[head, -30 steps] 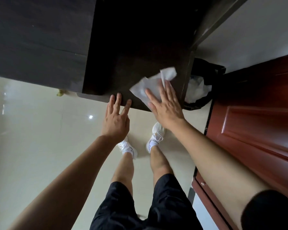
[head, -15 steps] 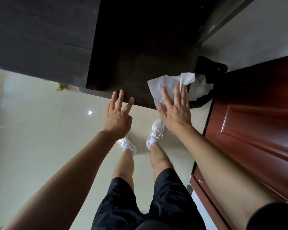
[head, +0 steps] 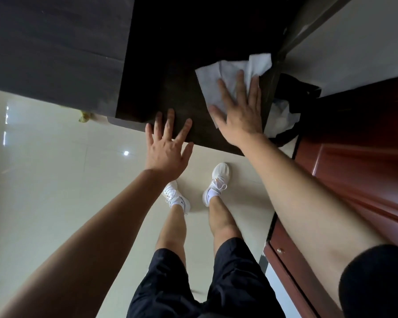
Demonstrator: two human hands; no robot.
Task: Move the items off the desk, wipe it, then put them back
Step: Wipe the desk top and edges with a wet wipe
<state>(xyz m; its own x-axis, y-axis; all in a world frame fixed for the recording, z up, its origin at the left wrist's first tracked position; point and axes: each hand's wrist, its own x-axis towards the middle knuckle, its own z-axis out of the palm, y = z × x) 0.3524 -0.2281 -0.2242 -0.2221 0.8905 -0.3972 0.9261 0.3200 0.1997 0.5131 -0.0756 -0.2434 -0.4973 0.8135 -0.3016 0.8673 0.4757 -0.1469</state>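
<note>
here, dark desk [head: 170,65] beside red door [head: 365,168]; right grip [head: 241,115] flat on tissue [head: 216,74]; left grip [head: 168,150] spread.

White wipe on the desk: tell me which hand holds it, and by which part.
No hand grips the wipe. The right hand presses its middle onto the desk with straight fingers; the left hand rests on the desk edge.

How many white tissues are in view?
2: one tissue under the right hand on the desk; a crumpled tissue in the black bag beside it. More may be hidden inside.
</note>
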